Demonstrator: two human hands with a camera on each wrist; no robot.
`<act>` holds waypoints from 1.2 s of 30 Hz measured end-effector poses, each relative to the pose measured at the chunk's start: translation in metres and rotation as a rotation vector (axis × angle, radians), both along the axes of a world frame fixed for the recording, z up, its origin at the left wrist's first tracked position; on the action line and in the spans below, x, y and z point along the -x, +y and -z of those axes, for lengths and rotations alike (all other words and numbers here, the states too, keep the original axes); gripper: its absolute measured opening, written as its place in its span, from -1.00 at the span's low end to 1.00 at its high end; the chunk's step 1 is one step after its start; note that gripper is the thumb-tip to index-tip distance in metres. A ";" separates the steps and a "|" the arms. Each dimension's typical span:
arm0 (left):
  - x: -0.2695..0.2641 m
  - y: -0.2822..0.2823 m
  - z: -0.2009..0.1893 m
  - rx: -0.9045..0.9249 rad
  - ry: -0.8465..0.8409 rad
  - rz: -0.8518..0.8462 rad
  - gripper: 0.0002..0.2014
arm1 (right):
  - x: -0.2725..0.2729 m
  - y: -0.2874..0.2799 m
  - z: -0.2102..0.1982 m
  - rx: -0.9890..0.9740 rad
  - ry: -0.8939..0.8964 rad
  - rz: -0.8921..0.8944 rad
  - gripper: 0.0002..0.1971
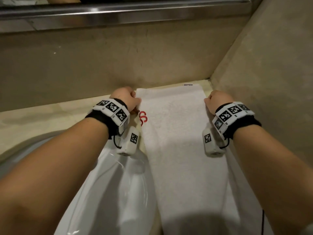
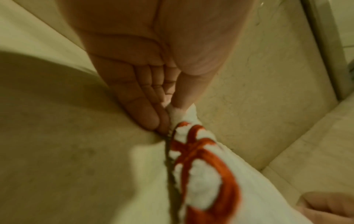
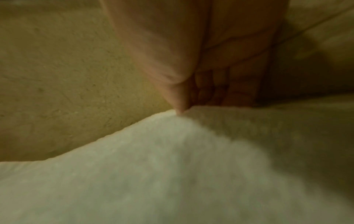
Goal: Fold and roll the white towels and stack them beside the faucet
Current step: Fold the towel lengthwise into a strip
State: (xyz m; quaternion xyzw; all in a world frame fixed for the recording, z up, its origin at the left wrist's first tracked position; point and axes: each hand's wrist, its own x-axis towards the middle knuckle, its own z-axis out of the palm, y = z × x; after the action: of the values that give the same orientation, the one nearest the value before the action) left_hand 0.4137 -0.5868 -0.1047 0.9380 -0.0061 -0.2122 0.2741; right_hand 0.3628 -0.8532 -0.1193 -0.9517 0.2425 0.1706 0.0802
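Observation:
A long white towel (image 1: 177, 141) lies lengthwise on the beige counter, running from the back wall toward me. Red embroidery (image 1: 143, 117) marks its left edge. My left hand (image 1: 131, 101) pinches that left edge near the far end; in the left wrist view the thumb and fingers (image 2: 153, 118) squeeze the terry by the red stitching (image 2: 199, 154). My right hand (image 1: 211, 102) pinches the right edge at the same height, thumb pressed into the towel (image 3: 172, 159) in the right wrist view. No faucet is in view.
A white sink basin (image 1: 105, 184) sits just left of the towel, under my left forearm. The beige back wall (image 1: 118, 61) and a side wall (image 1: 262, 65) close off the corner. A metal ledge (image 1: 118, 12) runs above.

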 end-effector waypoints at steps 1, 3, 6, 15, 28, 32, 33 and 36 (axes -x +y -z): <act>0.001 0.001 0.000 0.021 -0.004 -0.008 -0.86 | 0.000 0.000 -0.001 -0.014 0.007 0.008 -0.66; 0.007 0.004 0.001 0.090 0.023 -0.036 -0.78 | 0.002 0.000 -0.003 -0.050 -0.011 0.019 -0.66; 0.021 0.009 0.003 0.176 0.123 -0.035 -0.56 | 0.016 0.001 -0.003 -0.083 -0.050 0.037 -0.61; 0.035 -0.003 0.003 -0.083 0.007 0.132 -0.65 | 0.025 0.007 -0.014 -0.095 -0.013 0.063 -0.59; 0.047 -0.002 0.000 -0.068 -0.030 0.058 -0.69 | 0.082 0.013 -0.015 -0.083 -0.030 0.106 -0.69; 0.068 0.003 0.001 0.042 0.104 -0.035 -0.55 | 0.119 0.010 -0.021 -0.269 -0.080 0.165 -0.74; 0.074 0.003 0.002 0.113 0.162 -0.071 -0.59 | 0.129 0.009 -0.022 -0.306 -0.036 0.153 -0.75; 0.091 0.002 0.005 0.284 0.258 -0.152 -0.75 | 0.154 0.008 -0.021 -0.342 0.053 0.105 -0.67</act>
State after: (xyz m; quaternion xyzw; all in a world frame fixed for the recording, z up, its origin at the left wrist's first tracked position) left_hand 0.3223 -0.5848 -0.1096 0.8527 0.0699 -0.3062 0.4173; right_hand 0.2089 -0.8448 -0.0982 -0.9054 0.2614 0.2297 0.2434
